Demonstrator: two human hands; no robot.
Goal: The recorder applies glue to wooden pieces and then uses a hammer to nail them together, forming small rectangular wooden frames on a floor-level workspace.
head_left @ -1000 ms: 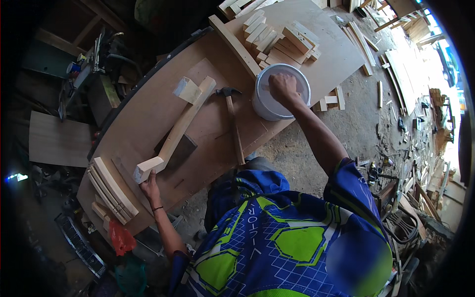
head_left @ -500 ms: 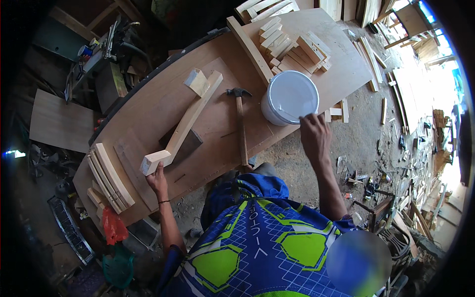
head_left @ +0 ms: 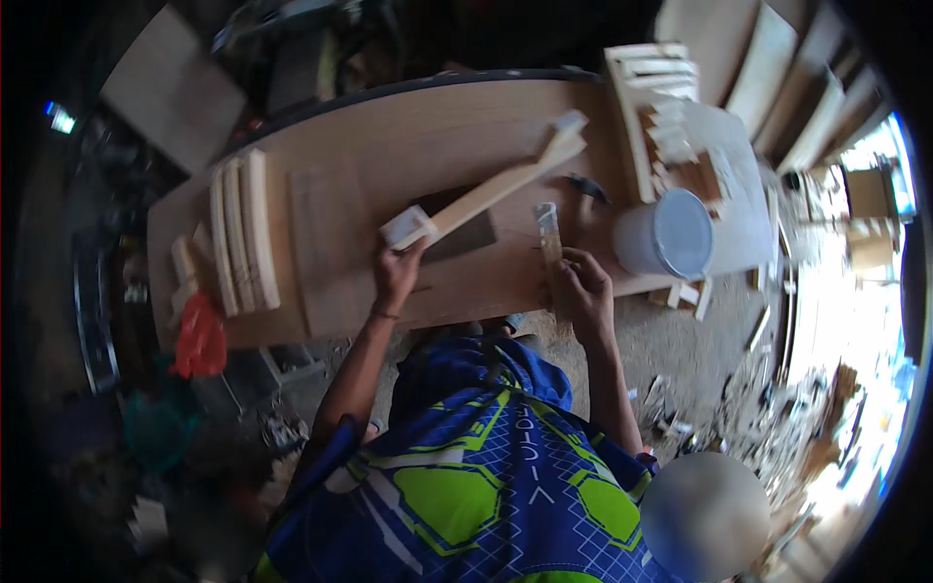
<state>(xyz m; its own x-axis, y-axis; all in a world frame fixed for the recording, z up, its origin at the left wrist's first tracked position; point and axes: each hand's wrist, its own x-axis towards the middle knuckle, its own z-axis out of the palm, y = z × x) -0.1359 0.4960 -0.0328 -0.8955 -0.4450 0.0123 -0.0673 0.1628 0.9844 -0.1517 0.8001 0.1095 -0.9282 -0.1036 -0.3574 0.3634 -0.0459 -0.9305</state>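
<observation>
My left hand (head_left: 398, 272) is closed on the near end of a long wooden bar (head_left: 486, 194), at the short block (head_left: 408, 227) set across it. A second short block (head_left: 569, 126) crosses the bar's far end. Between the fingers of my right hand (head_left: 586, 290) is a thin flat stick (head_left: 549, 238) with a white, wet-looking tip, held over the workbench (head_left: 340, 126) and apart from the bar. A hammer (head_left: 587, 188) lies just beyond, its handle mostly hidden. To the right stands a white bucket (head_left: 661, 238). Under the bar sits a dark flat block (head_left: 471, 228).
Curved wooden strips (head_left: 243, 233) lie at the bench's left end, near a red plastic bag (head_left: 200, 335). Cut wood pieces (head_left: 671, 131) are piled at the far right, beside a long board (head_left: 630, 136). Scraps litter the floor on the right.
My right hand has moved left from the bucket, bringing the white-tipped stick over the bench. My left hand still grips the bar. The view has turned, so the bench looks more level.
</observation>
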